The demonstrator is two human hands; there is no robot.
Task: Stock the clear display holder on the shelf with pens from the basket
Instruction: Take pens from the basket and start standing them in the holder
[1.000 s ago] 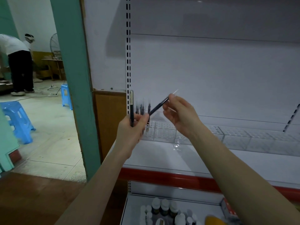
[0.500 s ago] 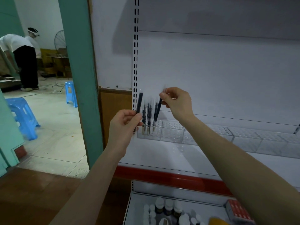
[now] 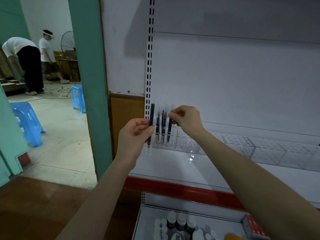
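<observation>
Now our right hand (image 3: 186, 121) pinches a pen (image 3: 169, 126), apparently entering the clear holder (image 3: 187, 142); left hand (image 3: 134, 134) grips the spare pen (image 3: 151, 116), due next.

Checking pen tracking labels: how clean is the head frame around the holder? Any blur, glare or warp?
Head view: the pens in the clear holder smear at their tops, like the rightmost pen pinched by the right hand; the dark pen in the left hand looks sharper; glare spots on the white shelf; slotted upright bows from the wide lens; back panel dim.
</observation>
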